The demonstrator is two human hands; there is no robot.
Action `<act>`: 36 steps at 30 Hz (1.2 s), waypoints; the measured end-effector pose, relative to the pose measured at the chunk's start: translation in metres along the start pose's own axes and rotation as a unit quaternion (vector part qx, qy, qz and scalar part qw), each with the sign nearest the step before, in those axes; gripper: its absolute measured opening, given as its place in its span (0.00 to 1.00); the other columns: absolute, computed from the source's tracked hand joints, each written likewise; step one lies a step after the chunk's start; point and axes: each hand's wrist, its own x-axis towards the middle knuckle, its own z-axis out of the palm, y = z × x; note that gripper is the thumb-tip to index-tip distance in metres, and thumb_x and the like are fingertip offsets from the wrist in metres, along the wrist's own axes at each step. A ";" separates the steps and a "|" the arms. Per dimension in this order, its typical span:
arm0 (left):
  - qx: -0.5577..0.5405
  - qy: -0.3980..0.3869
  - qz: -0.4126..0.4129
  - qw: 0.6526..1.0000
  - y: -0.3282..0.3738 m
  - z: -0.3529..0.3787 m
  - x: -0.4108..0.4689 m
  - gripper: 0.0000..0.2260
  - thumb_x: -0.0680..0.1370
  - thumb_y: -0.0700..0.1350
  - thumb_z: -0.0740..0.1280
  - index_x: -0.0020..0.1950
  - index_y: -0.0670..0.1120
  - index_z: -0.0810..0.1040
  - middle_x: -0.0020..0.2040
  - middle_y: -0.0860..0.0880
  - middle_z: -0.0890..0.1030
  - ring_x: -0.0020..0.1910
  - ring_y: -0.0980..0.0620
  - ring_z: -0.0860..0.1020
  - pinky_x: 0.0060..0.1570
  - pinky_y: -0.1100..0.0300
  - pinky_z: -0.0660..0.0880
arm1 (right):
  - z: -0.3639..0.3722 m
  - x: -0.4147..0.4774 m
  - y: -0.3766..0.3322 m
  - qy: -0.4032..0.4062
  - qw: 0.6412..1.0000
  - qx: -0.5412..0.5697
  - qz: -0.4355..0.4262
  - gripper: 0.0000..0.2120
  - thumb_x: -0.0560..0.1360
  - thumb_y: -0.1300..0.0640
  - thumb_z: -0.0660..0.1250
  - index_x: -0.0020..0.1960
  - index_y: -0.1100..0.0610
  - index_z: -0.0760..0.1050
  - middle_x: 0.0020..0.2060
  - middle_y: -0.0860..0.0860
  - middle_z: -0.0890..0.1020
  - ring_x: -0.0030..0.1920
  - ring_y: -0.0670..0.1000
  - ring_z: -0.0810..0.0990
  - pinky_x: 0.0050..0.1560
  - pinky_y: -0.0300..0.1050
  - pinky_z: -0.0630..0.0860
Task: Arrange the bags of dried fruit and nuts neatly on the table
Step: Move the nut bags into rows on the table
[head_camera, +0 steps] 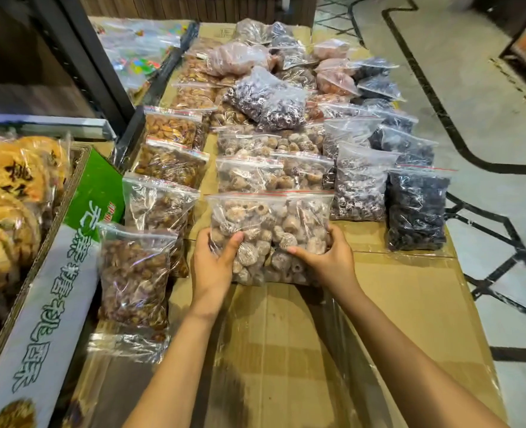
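Left hand and right hand grip the fig bag by its bottom corners, squaring it with its row on the bench.

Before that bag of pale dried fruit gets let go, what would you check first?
1. Both hands on the pale fruit bag, left hand and right hand: ok.
2. Bag in line with the column of pale bags behind: ok.
3. Zip strip sealed: cannot tell.
4. Bare cardboard surface under and around it: ok.
5. Gap to the brown nut bag on the left: ok.
6. Far pile of dark fruit bags tidy: not ok.
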 end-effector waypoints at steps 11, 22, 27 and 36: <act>0.019 0.013 -0.065 0.998 -0.004 0.013 0.005 0.29 0.74 0.58 0.66 0.69 0.45 0.65 0.63 0.49 0.73 0.61 0.51 0.71 0.55 0.59 0.65 | -0.002 0.009 0.011 0.019 0.998 0.038 0.042 0.24 0.66 0.49 0.76 0.57 0.53 0.71 0.51 0.49 0.80 0.53 0.50 0.79 0.58 0.57 0.76; 0.019 -0.024 -0.083 0.996 -0.001 -0.005 0.004 0.45 0.63 0.74 0.64 0.70 0.44 0.67 0.66 0.45 0.75 0.65 0.45 0.73 0.64 0.48 0.69 | 0.005 -0.002 0.009 0.035 0.995 0.050 0.082 0.21 0.68 0.46 0.73 0.53 0.58 0.73 0.46 0.53 0.82 0.48 0.54 0.80 0.52 0.51 0.77; 0.092 -0.065 -0.094 0.989 0.007 -0.015 0.007 0.30 0.72 0.62 0.67 0.66 0.43 0.71 0.65 0.44 0.76 0.63 0.42 0.73 0.58 0.52 0.69 | 0.000 -0.023 0.009 0.079 0.991 0.014 0.110 0.31 0.67 0.42 0.73 0.61 0.60 0.69 0.53 0.53 0.78 0.53 0.53 0.77 0.55 0.49 0.75; 0.119 -0.130 -0.093 0.980 0.013 -0.021 0.019 0.32 0.74 0.62 0.65 0.71 0.44 0.66 0.68 0.44 0.73 0.66 0.41 0.71 0.64 0.48 0.68 | -0.046 -0.116 0.032 0.161 0.980 -0.066 0.093 0.23 0.71 0.48 0.71 0.60 0.59 0.72 0.52 0.56 0.79 0.54 0.56 0.77 0.50 0.43 0.70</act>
